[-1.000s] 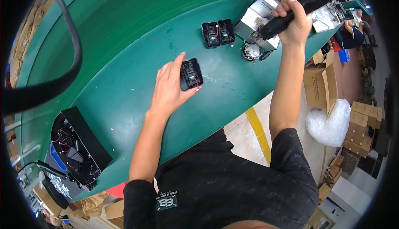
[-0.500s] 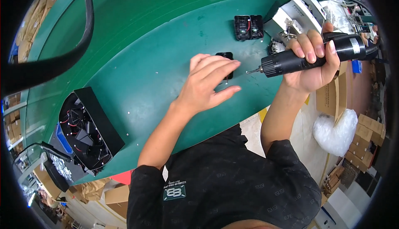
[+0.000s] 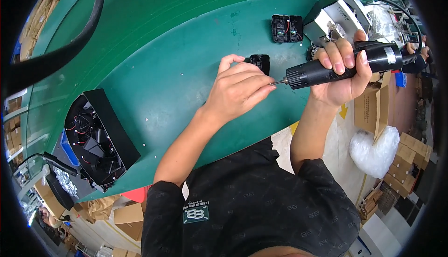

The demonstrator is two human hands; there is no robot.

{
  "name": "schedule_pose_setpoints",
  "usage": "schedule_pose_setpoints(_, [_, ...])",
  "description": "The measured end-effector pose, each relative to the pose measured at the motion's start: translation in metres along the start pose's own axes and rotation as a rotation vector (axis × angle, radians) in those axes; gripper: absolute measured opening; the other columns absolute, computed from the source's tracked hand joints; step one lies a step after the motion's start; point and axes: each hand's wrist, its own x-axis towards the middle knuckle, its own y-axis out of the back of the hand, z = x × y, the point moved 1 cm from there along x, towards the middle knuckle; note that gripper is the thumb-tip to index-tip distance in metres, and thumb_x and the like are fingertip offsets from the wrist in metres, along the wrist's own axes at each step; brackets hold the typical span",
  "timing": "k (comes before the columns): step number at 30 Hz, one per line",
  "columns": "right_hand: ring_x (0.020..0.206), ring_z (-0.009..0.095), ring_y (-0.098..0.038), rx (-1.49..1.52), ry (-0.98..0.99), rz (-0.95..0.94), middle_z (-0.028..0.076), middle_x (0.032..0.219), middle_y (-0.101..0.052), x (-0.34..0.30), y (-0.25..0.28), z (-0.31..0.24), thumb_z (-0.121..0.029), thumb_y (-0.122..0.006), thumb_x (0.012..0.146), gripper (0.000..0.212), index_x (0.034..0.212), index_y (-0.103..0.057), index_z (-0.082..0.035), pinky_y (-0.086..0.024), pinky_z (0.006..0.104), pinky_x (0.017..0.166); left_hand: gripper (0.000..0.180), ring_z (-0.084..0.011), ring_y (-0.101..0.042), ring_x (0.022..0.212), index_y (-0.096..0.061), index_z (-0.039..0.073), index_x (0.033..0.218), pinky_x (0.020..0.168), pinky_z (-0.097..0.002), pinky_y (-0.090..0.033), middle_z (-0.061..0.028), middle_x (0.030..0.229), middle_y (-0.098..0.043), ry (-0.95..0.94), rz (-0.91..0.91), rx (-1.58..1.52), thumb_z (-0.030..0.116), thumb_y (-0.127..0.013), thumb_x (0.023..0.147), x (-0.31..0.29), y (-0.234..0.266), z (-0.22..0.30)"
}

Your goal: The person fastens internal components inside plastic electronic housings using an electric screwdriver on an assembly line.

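Note:
My right hand is wrapped round a black electric screwdriver, held level above the table with its bit pointing left. The thumb and fingers of my left hand are pinched together at the tip of the thin metal bit. Whatever small piece may sit between those fingertips is hidden. Just beyond the left fingers lies a small black plastic part on the green table, partly covered by the hand. Farther back are two black housings side by side, with a red wire.
A black bin of black parts with wires stands at the left. White boxes with metal pieces by them are at the back right. A thick black cable arches over the left side. Cartons and a bubble-wrapped bundle are at the right.
The screwdriver has come a little left and its bit now meets my left fingertips. My left hand has shifted right and closed from spread fingers into a pinch, uncovering more of the black part.

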Motion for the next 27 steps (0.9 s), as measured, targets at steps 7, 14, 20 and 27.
schedule_pose_setpoints(7, [0.064, 0.010, -0.050, -0.041, 0.004, -0.061, 0.000, 0.073, -0.049, 0.000, -0.002, -0.002, -0.020, -0.045, 0.093, 0.033, 0.123, -0.045, -0.006, -0.044, 0.0276, 0.065, 0.011, -0.0122, -0.064, 0.081, -0.072, 0.012, 0.079, 0.087, -0.0361, -0.038, 0.0014, 0.077, -0.069, 0.003, 0.017, -0.003, 0.015, -0.078, 0.071, 0.002, -0.002, 0.000])
schedule_pose_setpoints(14, [0.061, 0.011, -0.049, -0.059, 0.041, -0.019, 0.001, 0.072, -0.049, -0.003, 0.000, 0.003, -0.018, -0.046, 0.092, 0.038, 0.128, -0.041, -0.007, -0.044, 0.0295, 0.062, 0.032, -0.0152, -0.064, 0.088, -0.072, 0.011, 0.092, 0.090, -0.0375, -0.038, -0.0009, 0.091, -0.070, 0.029, -0.043, 0.040, 0.026, -0.082, 0.066, 0.003, 0.006, -0.006])
schedule_pose_setpoints(20, [0.060, 0.010, -0.045, -0.422, 0.146, 0.071, 0.000, 0.072, -0.045, -0.007, -0.002, 0.017, -0.015, -0.051, 0.088, 0.039, 0.126, -0.041, -0.010, -0.041, 0.0299, 0.061, 0.103, -0.0266, -0.047, 0.122, -0.042, 0.004, 0.136, 0.099, -0.0415, -0.032, -0.0099, 0.135, -0.049, 0.092, -0.259, 0.108, 0.038, -0.086, 0.050, 0.011, 0.030, -0.027])
schedule_pose_setpoints(27, [0.051, 0.013, -0.047, -0.473, 0.172, 0.099, 0.006, 0.066, -0.052, -0.013, -0.003, 0.043, -0.004, -0.058, 0.084, 0.039, 0.119, -0.040, -0.001, -0.046, 0.0314, 0.052, 0.097, -0.0278, -0.049, 0.120, -0.039, 0.009, 0.139, 0.102, -0.0443, -0.030, -0.0117, 0.128, -0.053, 0.170, -0.402, 0.100, 0.033, -0.085, 0.056, -0.003, -0.002, -0.035])
